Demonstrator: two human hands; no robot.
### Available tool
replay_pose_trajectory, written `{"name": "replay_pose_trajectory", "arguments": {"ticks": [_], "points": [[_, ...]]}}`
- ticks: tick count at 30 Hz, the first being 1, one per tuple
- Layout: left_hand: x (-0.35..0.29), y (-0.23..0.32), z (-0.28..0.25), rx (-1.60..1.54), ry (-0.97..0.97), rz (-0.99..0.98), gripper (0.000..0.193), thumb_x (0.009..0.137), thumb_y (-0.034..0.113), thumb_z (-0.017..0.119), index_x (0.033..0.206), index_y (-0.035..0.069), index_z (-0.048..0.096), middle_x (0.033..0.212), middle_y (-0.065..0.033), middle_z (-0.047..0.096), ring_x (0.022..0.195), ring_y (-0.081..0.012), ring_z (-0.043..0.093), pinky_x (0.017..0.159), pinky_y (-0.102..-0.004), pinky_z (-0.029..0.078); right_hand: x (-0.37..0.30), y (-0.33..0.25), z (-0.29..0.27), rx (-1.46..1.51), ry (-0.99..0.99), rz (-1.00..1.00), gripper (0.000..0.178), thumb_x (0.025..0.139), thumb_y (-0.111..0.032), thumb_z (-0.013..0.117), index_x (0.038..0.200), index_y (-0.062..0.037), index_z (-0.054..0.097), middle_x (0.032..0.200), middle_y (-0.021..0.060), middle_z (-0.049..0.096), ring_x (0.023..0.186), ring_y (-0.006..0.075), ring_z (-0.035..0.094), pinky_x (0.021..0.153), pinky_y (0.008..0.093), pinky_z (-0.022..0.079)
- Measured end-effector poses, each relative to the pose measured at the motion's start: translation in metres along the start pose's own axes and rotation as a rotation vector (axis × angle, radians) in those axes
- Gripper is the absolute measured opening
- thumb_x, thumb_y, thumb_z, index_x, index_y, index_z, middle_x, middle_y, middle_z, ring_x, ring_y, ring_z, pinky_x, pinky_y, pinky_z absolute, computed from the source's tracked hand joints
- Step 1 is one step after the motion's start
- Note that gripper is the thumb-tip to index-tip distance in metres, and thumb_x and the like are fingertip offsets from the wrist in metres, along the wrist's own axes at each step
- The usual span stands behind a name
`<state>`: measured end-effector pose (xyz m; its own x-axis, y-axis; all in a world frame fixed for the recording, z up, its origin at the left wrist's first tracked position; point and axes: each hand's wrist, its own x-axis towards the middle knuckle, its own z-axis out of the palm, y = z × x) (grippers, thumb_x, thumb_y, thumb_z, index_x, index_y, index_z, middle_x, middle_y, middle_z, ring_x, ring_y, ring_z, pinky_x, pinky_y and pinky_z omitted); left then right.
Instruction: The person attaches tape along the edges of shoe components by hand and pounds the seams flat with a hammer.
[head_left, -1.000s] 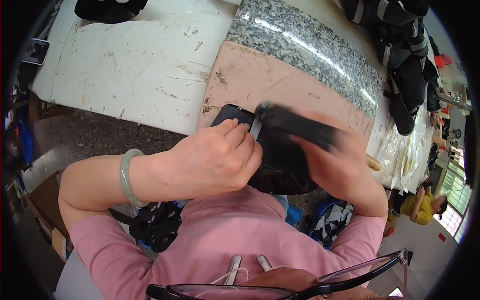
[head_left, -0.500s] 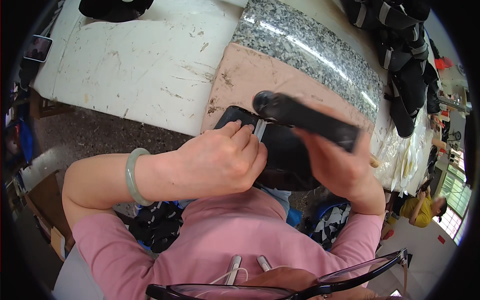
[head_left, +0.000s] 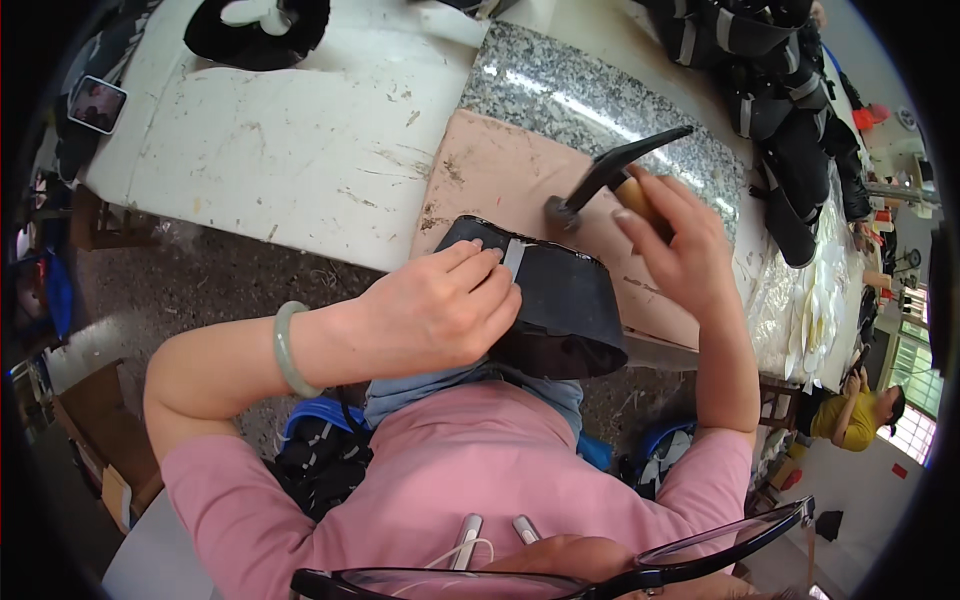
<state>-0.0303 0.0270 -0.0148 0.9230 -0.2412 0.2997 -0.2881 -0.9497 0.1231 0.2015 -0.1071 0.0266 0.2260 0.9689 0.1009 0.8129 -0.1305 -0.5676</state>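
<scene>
My left hand (head_left: 440, 305) is closed on a black shoe upper (head_left: 568, 290), its fingertips pressing beside the upper's pale grey strip. The upper is a curved, tube-like black piece, draped over the near edge of a worn pinkish-tan pad (head_left: 500, 150). Its open end hangs toward my lap. In my right hand (head_left: 685, 240) is a hammer (head_left: 610, 170) with a wooden handle, mostly covered by my fingers. The dark head has a round face low over the pad and a long thin tail pointing up to the right. The hammer is apart from the upper.
A speckled granite slab (head_left: 540, 85) lies beyond the pad. Black pieces with grey strips (head_left: 770, 100) are heaped at the far right, beside clear plastic (head_left: 790, 310). Far left are another black piece (head_left: 230, 40) and a phone (head_left: 97, 104). A person in yellow (head_left: 850, 415) is at right.
The hammer has moved up and right, away from the strip, and turned in my right hand. My left hand stays by the strip. The whole view has shifted slightly.
</scene>
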Motion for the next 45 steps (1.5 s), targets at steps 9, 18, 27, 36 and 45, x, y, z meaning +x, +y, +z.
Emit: {"name": "replay_pose_trajectory", "arguments": {"ticks": [9,18,27,36,45], "points": [[0.019,0.026,-0.023,0.011,0.371,0.182,0.013,0.072,0.012,0.063,0.082,0.005,0.058,0.085,-0.0060,0.057,0.087,-0.0227,0.061,0.086,-0.0394,0.052,-0.032,-0.026,-0.008,0.240,0.036,-0.009,0.027,0.091,-0.019,0.063,0.107,0.0023,0.065,0.097,0.0103,0.065,0.084,0.0207,0.061,0.074,0.0347,0.048],[0.006,0.033,-0.059,0.003,0.684,0.266,0.015,0.078,0.006,0.064,0.090,-0.002,0.063,0.093,-0.0135,0.063,0.093,-0.0342,0.068,0.075,-0.0403,0.059,-0.044,-0.066,0.006,1.676,-0.350,0.449,0.029,0.090,-0.006,0.064,0.117,0.0017,0.057,0.099,0.0086,0.067,0.091,0.0151,0.066,0.082,0.0283,0.053],[-0.011,0.019,-0.034,0.063,1.024,-0.118,0.036,0.074,-0.011,0.072,0.092,0.006,0.046,0.092,-0.0140,0.061,0.086,-0.0345,0.068,0.068,-0.0380,0.060,0.025,-0.072,-0.005,1.604,-0.149,0.082,0.060,0.088,-0.010,0.065,0.140,-0.0007,0.037,0.103,0.0083,0.064,0.096,0.0174,0.064,0.087,0.0313,0.051],[-0.039,-0.098,-0.018,-0.488,1.145,-0.939,0.027,0.088,0.008,0.066,0.112,-0.001,0.057,0.106,-0.0149,0.061,0.099,-0.0241,0.061,0.083,-0.0301,0.051,0.184,0.036,-0.185,1.404,0.519,-0.353,0.029,0.099,-0.023,0.052,0.123,-0.0084,0.057,0.110,0.0048,0.067,0.108,0.0142,0.060,0.096,0.0370,0.044],[0.049,-0.199,-0.006,-0.524,0.540,-1.184,0.044,0.088,0.045,0.064,0.092,0.002,0.065,0.081,-0.0049,0.064,0.079,-0.0186,0.060,0.070,-0.0338,0.048,0.150,0.114,-0.109,0.267,0.894,0.104,0.068,0.084,-0.025,0.073,0.136,0.0045,0.043,0.131,0.0185,0.053,0.113,0.0223,0.053,0.092,0.0330,0.044]]}}
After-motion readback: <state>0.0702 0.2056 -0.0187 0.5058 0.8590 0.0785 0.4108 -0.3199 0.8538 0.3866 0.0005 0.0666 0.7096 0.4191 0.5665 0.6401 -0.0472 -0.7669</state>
